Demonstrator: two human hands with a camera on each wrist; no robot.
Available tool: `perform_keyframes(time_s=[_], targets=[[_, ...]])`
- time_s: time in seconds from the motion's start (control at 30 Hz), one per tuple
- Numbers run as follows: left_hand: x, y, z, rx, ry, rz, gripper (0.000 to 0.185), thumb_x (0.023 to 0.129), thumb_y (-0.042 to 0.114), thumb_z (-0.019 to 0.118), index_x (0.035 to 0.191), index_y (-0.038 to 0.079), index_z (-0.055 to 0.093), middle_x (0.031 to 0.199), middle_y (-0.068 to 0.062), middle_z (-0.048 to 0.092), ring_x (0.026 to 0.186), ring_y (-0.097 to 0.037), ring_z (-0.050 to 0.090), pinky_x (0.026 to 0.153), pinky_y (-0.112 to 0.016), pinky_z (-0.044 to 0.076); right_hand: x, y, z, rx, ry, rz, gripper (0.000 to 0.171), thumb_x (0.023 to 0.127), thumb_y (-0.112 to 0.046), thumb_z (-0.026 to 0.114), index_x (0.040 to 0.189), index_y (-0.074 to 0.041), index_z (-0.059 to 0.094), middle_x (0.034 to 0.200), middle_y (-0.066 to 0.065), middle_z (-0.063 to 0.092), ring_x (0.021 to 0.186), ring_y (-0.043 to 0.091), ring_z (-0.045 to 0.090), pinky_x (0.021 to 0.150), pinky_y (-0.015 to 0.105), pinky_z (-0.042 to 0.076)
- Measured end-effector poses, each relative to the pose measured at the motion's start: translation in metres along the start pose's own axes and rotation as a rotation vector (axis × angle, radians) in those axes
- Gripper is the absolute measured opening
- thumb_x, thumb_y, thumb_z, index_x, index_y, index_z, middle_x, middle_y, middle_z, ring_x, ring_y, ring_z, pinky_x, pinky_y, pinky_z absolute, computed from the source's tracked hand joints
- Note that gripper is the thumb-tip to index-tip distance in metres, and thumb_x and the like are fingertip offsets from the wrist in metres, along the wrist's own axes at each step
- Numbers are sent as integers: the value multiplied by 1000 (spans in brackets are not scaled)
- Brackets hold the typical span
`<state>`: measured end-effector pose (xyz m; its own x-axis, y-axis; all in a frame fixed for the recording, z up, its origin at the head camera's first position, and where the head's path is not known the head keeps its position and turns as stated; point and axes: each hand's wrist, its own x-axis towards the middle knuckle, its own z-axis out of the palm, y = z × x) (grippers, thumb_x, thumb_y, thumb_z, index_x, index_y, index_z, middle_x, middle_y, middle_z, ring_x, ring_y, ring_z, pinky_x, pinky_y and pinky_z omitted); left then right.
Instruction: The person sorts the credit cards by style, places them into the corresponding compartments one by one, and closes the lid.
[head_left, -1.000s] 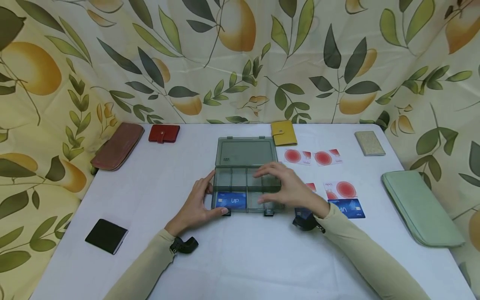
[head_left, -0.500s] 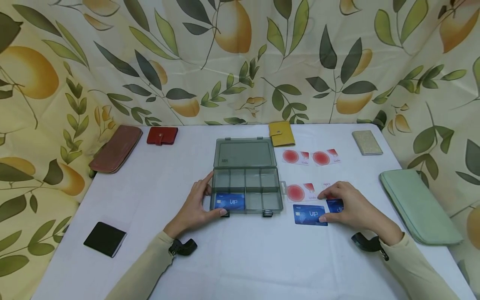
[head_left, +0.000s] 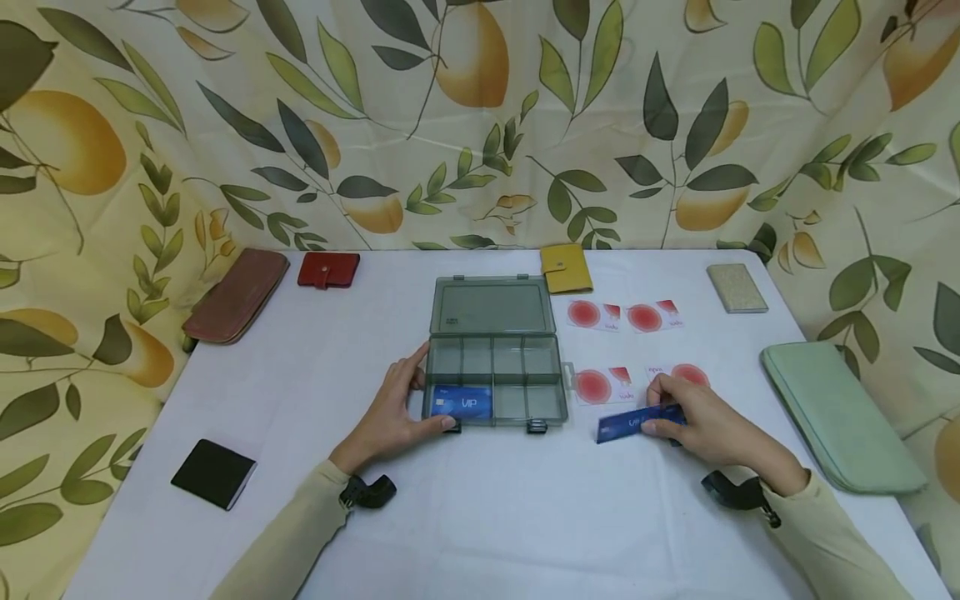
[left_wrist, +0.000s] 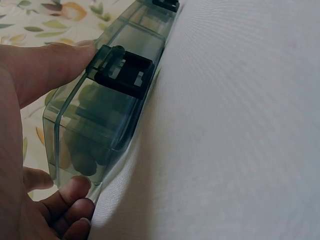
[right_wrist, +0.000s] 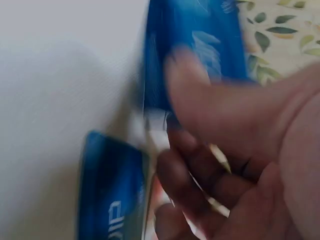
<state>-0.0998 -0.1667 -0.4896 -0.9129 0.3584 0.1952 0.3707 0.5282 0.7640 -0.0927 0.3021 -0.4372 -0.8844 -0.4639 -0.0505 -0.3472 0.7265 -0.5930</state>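
A smoky grey divider box (head_left: 491, 367) lies open at mid-table, its lid (head_left: 491, 306) flat behind it. One blue VIP card (head_left: 463, 403) lies in its front left compartment. My left hand (head_left: 420, 392) grips the box's front left corner; the thumb (left_wrist: 50, 65) presses beside a black latch (left_wrist: 125, 70) on the box wall (left_wrist: 100, 115). To the right of the box, my right hand (head_left: 654, 412) pinches a second blue VIP card (head_left: 630, 424) and holds it tilted off the table. In the right wrist view this held card (right_wrist: 195, 40) is blurred, and another blue card (right_wrist: 110, 200) lies under it.
Several white cards with red circles (head_left: 596, 315) (head_left: 652, 317) (head_left: 600, 386) (head_left: 686, 373) lie right of the box. Round the table's edges lie a brown wallet (head_left: 236, 293), a red wallet (head_left: 327, 269), a yellow one (head_left: 566, 267), a beige holder (head_left: 737, 287), a mint wallet (head_left: 840, 417) and a black one (head_left: 213, 473).
My right hand left the box, went right to the blue cards on the table and lifted one by its edge. My left hand stayed on the box corner.
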Motion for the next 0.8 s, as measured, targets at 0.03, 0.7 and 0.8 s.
perform_keyframes(time_s=[0.03, 0.7, 0.8], targets=[[0, 0, 0, -2, 1, 1, 115, 83, 57, 83, 167, 3, 27, 110, -9, 51, 105, -23, 41, 88, -37, 37, 1, 0, -1, 41, 2, -12, 30, 89, -10, 85, 99, -14, 57, 92, -3, 57, 84, 10, 55, 72, 25, 48], [0, -2, 0, 1, -3, 1, 114, 82, 55, 84, 167, 4, 27, 110, -9, 52, 106, -23, 42, 89, -38, 38, 71, -56, 30, 725, 33, -13, 63, 91, -1, 81, 148, 1, 55, 111, 12, 62, 90, 11, 73, 80, 26, 62], [0, -1, 0, -1, -4, -3, 114, 82, 51, 85, 167, 4, 27, 110, -9, 52, 107, -23, 42, 90, -38, 38, 85, -72, 44, 649, 6, -112, 61, 89, -1, 84, 144, 0, 60, 107, 12, 64, 85, 12, 67, 76, 20, 57]])
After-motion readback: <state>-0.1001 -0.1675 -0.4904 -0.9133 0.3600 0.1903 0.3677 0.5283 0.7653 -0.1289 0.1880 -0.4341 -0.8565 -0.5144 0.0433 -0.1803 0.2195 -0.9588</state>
